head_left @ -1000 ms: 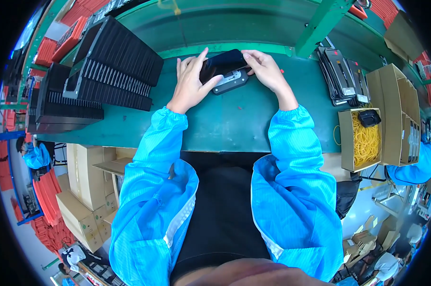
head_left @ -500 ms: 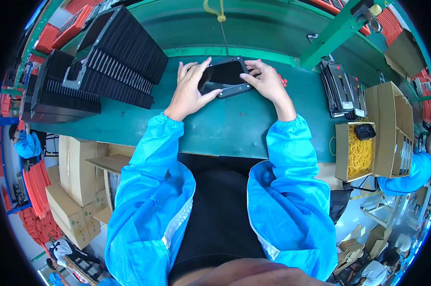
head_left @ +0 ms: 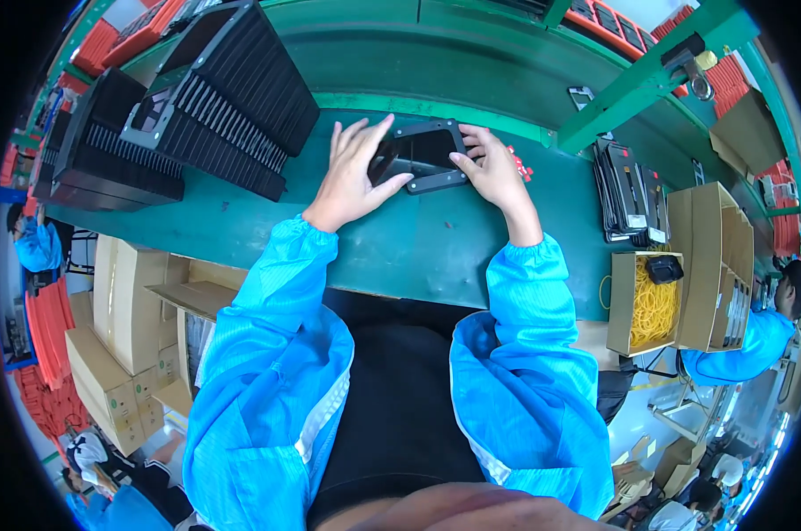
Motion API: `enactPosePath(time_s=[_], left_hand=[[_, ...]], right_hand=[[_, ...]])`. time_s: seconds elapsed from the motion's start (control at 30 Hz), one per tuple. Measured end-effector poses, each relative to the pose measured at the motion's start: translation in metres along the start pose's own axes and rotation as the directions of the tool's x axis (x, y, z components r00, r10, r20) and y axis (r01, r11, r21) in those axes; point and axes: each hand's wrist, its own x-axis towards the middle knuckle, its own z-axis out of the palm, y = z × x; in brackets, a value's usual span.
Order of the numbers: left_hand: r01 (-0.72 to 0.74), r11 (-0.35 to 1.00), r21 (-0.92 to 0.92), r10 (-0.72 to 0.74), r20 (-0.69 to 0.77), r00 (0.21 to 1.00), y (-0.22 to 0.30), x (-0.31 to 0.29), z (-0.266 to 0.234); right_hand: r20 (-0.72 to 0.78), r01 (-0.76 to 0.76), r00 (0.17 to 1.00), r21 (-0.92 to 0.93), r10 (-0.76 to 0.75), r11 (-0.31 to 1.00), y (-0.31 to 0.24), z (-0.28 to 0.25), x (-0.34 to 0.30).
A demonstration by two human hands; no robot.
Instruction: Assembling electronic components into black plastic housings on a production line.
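Observation:
Over the green worktable (head_left: 400,243), a black rectangular tray-like frame (head_left: 436,183) with small round corner studs is between my hands. A dark glossy flat panel (head_left: 385,162), like a phone screen, sits at the frame's left end and looks tilted against it. My left hand (head_left: 352,181) has this panel between its spread fingers and thumb; its palm side is hidden. At the frame's right end, my right hand (head_left: 493,173) grips the edge, thumb on top and fingers behind. Small red pieces (head_left: 523,168) lie just beyond the right hand.
Tall stacks of black frames (head_left: 241,97) stand at the left. At the right are flat dark cases (head_left: 622,190), a carton of yellow bands (head_left: 653,314) and a divided carton (head_left: 728,230). A green post (head_left: 631,88) rises at the back right. Cartons (head_left: 126,301) stand left below the table.
The panel has shifted left and tilted out of its flat position in the frame, showing more of the frame's inside. Both hands stay on the pieces. The whole view has shifted slightly.

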Motion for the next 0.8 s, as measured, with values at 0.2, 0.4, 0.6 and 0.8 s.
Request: enactPosePath(time_s=[0.2, 0.4, 0.6, 0.8], left_hand=[[0.124, 0.990, 0.068, -0.127, 0.037, 0.991, -0.035, -0.027, -0.033], [0.127, 0.966, 0.224, -0.176, 0.217, 0.960, -0.027, -0.025, -0.044], [-0.002, 0.986, 0.164, -0.021, 0.138, 0.990, -0.036, -0.047, -0.039], [0.011, 0.997, 0.070, -0.026, 0.219, 0.975, -0.038, -0.031, -0.043]], right_hand=[[0.134, 0.296, 0.954, -0.293, -0.268, 0.909, -0.004, -0.001, 0.006], [0.274, 0.347, 0.928, -0.389, -0.253, 0.853, -0.031, -0.011, 0.001], [0.301, 0.422, 0.900, -0.417, -0.316, 0.805, -0.004, -0.014, 0.002], [0.009, 0.078, 0.995, 0.503, -0.095, 0.861, -0.070, -0.034, 0.034]])
